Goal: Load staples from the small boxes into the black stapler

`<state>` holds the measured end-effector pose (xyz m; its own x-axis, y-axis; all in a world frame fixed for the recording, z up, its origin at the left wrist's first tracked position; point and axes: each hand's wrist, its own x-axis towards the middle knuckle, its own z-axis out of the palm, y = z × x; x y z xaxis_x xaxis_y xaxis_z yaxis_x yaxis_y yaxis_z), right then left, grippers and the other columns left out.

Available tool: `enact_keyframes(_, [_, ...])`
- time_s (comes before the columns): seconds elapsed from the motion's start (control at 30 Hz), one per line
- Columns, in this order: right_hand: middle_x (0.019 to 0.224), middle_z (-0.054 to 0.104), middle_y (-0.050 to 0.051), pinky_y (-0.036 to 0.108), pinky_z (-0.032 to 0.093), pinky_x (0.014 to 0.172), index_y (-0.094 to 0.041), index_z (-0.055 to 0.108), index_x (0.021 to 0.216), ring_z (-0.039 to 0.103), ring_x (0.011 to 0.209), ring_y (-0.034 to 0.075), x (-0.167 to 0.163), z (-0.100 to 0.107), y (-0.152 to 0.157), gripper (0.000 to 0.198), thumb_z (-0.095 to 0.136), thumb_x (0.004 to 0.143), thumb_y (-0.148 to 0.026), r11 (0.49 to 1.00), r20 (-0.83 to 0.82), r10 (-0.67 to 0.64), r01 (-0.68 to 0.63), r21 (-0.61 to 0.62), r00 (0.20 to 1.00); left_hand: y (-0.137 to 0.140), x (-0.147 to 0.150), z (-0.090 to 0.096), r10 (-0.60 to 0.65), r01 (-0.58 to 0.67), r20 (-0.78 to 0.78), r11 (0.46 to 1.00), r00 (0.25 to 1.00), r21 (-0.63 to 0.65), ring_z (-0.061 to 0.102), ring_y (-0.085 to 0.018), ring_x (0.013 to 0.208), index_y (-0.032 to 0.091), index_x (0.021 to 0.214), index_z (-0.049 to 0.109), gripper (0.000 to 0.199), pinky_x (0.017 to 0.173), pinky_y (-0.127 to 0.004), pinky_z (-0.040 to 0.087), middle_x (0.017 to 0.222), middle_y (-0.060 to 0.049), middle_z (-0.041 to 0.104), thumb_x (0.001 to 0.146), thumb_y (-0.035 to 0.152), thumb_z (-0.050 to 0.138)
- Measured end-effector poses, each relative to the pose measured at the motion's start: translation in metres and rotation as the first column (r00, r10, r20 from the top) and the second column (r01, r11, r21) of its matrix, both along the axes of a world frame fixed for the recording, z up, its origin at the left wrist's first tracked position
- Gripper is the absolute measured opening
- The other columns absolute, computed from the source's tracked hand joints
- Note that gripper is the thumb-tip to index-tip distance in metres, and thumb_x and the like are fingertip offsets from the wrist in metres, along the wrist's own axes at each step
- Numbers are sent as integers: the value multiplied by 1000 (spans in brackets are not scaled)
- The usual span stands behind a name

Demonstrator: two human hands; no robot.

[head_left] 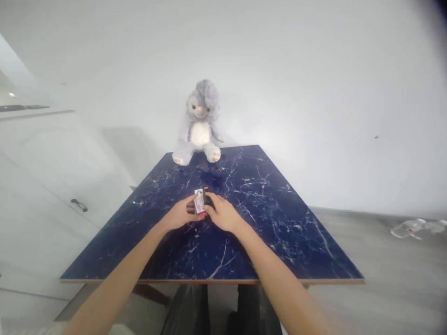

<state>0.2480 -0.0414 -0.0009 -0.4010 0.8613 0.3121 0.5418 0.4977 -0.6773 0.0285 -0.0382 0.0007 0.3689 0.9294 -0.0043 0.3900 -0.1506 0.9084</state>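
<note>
Over the middle of the dark blue table, my left hand [179, 214] is closed around the left side of a small white-and-red box [199, 203], its thumb at the lower end. The box resembles a cigarette pack, but its print is too small to read. Right beside it is a small black object with an orange top [206, 190], perhaps a lighter. My right hand [224, 214] curls around that object, its thumb reaching to the box's lower right edge. Fingers hide part of both items. Whether they rest on the tabletop I cannot tell.
A grey-and-white plush toy [200, 125] sits at the table's far edge against the white wall. The table [279, 218] has a glossy marbled top. To the left stands a white cabinet with a dark handle [79, 204]. Clear plastic items [412, 228] lie on the floor at right.
</note>
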Motion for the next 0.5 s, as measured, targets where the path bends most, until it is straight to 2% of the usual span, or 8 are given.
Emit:
enact_keyframes(0.17, [141, 53, 17, 44, 43, 105, -17, 38, 148, 58, 122, 29, 4, -3, -1, 50, 40, 98, -24, 989, 14, -146, 146, -9, 989, 24, 34, -4, -29, 31, -29, 998, 999, 47, 66, -27, 112, 20, 149, 38, 96, 95, -43, 55, 134, -12, 62, 64, 25, 82])
enact_keyframes(0.3, [144, 50, 20, 48, 40, 107, -12, 35, 149, 54, 126, 32, 26, -11, 10, 54, 38, 100, -33, 935, -19, -354, 355, 17, 935, 50, 78, 0, 13, 51, -253, 968, 967, 245, 67, -27, 108, 22, 146, 45, 89, 96, -39, 52, 127, -9, 67, 63, 20, 77])
enact_keyframes(0.37, [145, 48, 21, 47, 38, 110, -11, 35, 149, 51, 130, 32, 53, -15, 22, 56, 38, 100, -37, 937, -7, -343, 343, 65, 939, 66, 106, 3, 63, 44, -324, 948, 944, 314, 68, -28, 106, 23, 142, 51, 88, 96, -38, 51, 121, -7, 70, 59, 20, 79])
enact_keyframes(0.5, [140, 55, 19, 47, 40, 108, -14, 36, 149, 55, 126, 29, 121, -22, 51, 53, 38, 100, -34, 953, 90, -287, 275, 128, 954, 96, 169, 4, 32, 72, -306, 944, 951, 322, 68, -28, 103, 25, 139, 53, 90, 94, -36, 52, 116, -3, 72, 54, 24, 84])
